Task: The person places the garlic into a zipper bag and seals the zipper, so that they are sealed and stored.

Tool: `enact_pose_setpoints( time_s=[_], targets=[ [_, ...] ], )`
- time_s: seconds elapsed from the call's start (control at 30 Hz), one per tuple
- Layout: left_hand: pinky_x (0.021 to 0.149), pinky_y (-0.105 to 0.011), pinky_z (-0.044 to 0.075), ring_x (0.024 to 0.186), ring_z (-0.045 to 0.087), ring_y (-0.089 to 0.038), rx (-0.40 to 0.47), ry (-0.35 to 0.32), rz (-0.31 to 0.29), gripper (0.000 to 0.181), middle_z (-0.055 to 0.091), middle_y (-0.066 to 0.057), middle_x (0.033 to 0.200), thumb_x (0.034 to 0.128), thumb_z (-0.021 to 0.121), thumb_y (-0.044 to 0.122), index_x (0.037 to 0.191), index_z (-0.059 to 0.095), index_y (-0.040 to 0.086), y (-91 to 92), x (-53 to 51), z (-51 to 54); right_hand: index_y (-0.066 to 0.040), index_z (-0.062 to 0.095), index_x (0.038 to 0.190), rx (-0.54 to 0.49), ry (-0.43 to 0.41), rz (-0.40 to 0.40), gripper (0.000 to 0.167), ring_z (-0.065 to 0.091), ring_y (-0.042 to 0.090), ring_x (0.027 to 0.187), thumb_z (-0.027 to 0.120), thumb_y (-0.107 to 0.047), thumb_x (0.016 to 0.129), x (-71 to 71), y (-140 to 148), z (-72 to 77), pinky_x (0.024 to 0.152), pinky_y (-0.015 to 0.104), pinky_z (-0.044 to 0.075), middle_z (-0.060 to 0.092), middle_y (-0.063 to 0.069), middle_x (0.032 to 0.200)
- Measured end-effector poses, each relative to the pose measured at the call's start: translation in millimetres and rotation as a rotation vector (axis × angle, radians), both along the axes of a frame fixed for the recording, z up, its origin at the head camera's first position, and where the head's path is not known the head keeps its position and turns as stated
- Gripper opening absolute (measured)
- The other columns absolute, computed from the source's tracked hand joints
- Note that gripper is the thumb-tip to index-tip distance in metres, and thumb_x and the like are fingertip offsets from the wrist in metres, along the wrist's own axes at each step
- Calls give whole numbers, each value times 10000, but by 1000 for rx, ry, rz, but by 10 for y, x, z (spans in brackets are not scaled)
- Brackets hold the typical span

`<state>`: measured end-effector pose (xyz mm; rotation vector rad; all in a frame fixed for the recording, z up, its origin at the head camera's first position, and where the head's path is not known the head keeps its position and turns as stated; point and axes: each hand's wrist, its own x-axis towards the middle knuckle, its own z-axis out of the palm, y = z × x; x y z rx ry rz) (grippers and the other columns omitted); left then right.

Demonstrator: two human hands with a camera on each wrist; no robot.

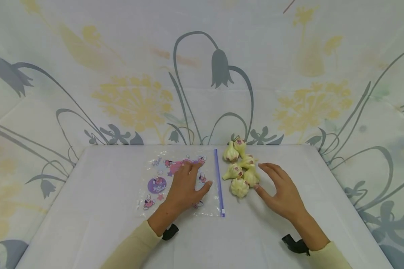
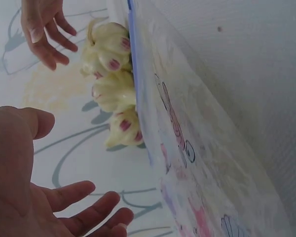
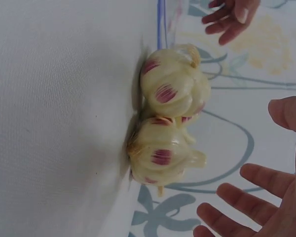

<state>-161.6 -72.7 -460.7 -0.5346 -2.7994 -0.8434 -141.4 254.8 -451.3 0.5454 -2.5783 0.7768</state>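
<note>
A clear zip bag (image 1: 183, 209) with pink and purple cartoon prints lies flat, its blue-violet zip edge (image 1: 219, 183) on the right. Just right of that edge several pale garlic bulbs (image 1: 239, 187) with purplish streaks sit in a cluster. My left hand (image 1: 185, 190) hovers over the bag, fingers apart and holding nothing. To the right of the garlic is my right hand (image 1: 282, 194), its fingers spread and relaxed near the bulbs. The right wrist view shows a gap between that hand (image 3: 266, 197) and the nearest bulb (image 3: 160, 153).
A white cloth (image 1: 104, 186) covers the table. Behind it and at both sides hangs a curtain (image 1: 202, 104) printed with grey and yellow flowers. Each wrist wears a black strap (image 1: 294, 244).
</note>
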Motion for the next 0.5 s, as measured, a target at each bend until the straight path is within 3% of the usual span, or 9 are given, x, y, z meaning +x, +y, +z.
enact_pose_setpoints(
  time_s=[0.3,0.5],
  targets=[
    [1053,-545,482,1209,584,-345,-13,-13,-46,683,594,-146,1336,973,701,468,1495,556,50,147,11,-37,-72,622,1448,-21,-1,31,637,553,383,1328,843,-180,860,56,-91,-1,1034,619,461,588,126,1455],
    [1072,-530,474,1228,561,-333,-64,-58,-24,699,579,-151,1340,971,693,494,1497,558,53,262,26,-29,-90,625,1447,-9,10,50,636,568,354,1317,850,-196,862,79,-154,-12,1030,591,481,595,110,1450]
  ],
)
